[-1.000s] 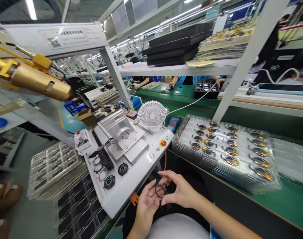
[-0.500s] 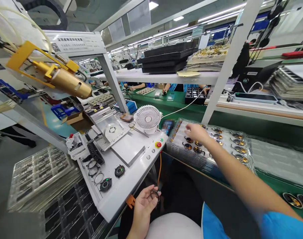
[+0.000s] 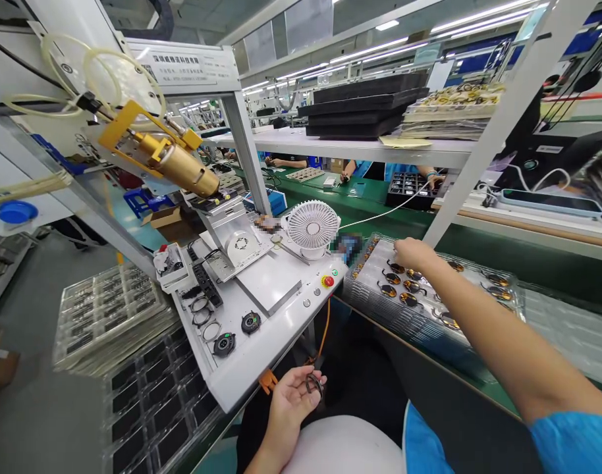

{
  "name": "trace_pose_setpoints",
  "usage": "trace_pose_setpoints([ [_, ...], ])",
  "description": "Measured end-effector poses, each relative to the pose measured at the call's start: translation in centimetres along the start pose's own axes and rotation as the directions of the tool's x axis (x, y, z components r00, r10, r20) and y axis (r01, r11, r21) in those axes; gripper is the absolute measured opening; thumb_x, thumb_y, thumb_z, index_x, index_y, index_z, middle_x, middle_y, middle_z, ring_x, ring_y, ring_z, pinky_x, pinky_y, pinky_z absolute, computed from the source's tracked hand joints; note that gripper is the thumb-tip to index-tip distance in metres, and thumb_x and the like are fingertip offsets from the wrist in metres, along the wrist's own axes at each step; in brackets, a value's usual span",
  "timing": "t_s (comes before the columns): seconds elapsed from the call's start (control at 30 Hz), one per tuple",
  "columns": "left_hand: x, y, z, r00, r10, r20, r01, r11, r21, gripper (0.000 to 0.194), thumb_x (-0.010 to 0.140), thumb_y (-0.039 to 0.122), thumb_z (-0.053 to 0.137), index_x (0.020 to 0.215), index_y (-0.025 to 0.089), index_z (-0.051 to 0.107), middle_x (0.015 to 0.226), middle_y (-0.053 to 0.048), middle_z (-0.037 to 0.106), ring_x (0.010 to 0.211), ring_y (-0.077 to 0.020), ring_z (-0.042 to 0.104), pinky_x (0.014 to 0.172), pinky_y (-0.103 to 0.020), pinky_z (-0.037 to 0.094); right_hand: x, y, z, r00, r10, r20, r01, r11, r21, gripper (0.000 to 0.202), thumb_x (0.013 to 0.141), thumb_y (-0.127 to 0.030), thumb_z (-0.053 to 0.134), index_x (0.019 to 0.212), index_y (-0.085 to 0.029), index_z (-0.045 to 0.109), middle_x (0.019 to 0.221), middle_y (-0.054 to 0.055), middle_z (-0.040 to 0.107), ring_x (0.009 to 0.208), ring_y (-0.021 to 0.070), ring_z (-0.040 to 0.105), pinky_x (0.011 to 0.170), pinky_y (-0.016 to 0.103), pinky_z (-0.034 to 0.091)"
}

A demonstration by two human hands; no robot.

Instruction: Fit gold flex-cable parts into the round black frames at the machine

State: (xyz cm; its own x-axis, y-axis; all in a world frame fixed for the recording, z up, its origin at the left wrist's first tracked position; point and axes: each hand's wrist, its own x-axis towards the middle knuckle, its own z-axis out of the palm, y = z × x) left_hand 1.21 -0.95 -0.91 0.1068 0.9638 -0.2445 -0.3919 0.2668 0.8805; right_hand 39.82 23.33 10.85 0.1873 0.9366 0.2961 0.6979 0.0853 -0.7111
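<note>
My left hand (image 3: 297, 395) is held low in front of my body, its fingers closed around a dark round watch case ring (image 3: 314, 384). Stretched out to the right, my right hand (image 3: 413, 255) is over a clear plastic tray (image 3: 379, 252), with fingers curled downward. What its fingertips grip, if anything, is hidden. Round black-and-amber parts with thin curved tails, such as this flex part (image 3: 390, 278), lie in rows in the tray beside and below that hand. On the white machine base lie two round black watch bodies (image 3: 224, 344) and some thin rings (image 3: 211, 331).
A white fan (image 3: 313, 228) stands at the machine's back corner, near a red stop button (image 3: 328, 281). A brass-coloured machine head (image 3: 182, 168) hangs above a metal fixture (image 3: 239, 242). Stacked trays (image 3: 108, 309) stand at left. Co-workers' hands (image 3: 348, 172) show across the green bench.
The camera view has turned slightly left, so the bench appears shifted rightward. My left hand still holds the ring, and my right hand remains over the tray.
</note>
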Motion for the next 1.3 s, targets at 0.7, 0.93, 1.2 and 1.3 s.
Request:
trace_pose_setpoints([
  [0.7, 0.3, 4.1, 0.0, 0.937, 0.017, 0.348, 0.006, 0.998, -0.063, 0.092, 0.059, 0.04, 0.099, 0.142, 0.029, 0.06, 0.147, -0.017, 0.057, 0.098, -0.0275, 0.075, 0.076, -0.032, 0.055, -22.8, -10.7, 12.6, 0.928, -0.265, 0.263, 0.055, 0.793, 0.607, 0.022, 0.096, -0.04, 0.064, 0.097, -0.025, 0.08, 0.096, 0.008, 0.066, 0.075, 0.0187, 0.066, 0.059, 0.03, 0.056],
  [0.93, 1.1, 4.0, 0.1, 0.982, -0.056, 0.183, 0.094, 0.975, -0.204, 0.081, 0.055, 0.042, 0.099, 0.126, 0.016, 0.071, 0.124, -0.014, 0.07, 0.092, -0.0238, 0.073, 0.077, -0.029, 0.052, -21.0, -11.4, 11.4, 0.868, -0.448, 0.215, 0.282, 0.799, 0.531, 0.023, 0.098, -0.036, 0.061, 0.08, -0.023, 0.068, 0.105, 0.011, 0.065, 0.099, 0.026, 0.065, 0.083, 0.04, 0.057],
  [1.2, 0.5, 4.0, -1.0, 0.993, -0.006, 0.116, 0.023, 0.989, -0.146, 0.09, 0.06, 0.045, 0.096, 0.136, 0.012, 0.063, 0.098, -0.014, 0.079, 0.1, -0.0276, 0.073, 0.089, -0.035, 0.051, -10.1, -15.5, 15.1, 0.85, 0.016, 0.526, -0.324, 0.804, 0.498, 0.022, 0.098, -0.037, 0.06, 0.092, -0.025, 0.042, 0.053, -0.008, 0.059, 0.037, 0.0129, 0.049, 0.038, 0.021, 0.039],
  [1.3, -0.2, 3.8, -1.6, 0.995, 0.014, 0.1, -0.001, 0.993, -0.122, 0.092, 0.059, 0.047, 0.097, 0.137, 0.013, 0.062, 0.099, -0.014, 0.079, 0.1, -0.029, 0.073, 0.091, -0.037, 0.052, -8.1, -15.9, 17.2, 0.851, 0.122, 0.51, -0.377, 0.818, 0.434, 0.026, 0.094, -0.032, 0.068, 0.09, -0.024, 0.043, 0.048, -0.008, 0.056, 0.033, 0.0127, 0.046, 0.037, 0.021, 0.037],
])
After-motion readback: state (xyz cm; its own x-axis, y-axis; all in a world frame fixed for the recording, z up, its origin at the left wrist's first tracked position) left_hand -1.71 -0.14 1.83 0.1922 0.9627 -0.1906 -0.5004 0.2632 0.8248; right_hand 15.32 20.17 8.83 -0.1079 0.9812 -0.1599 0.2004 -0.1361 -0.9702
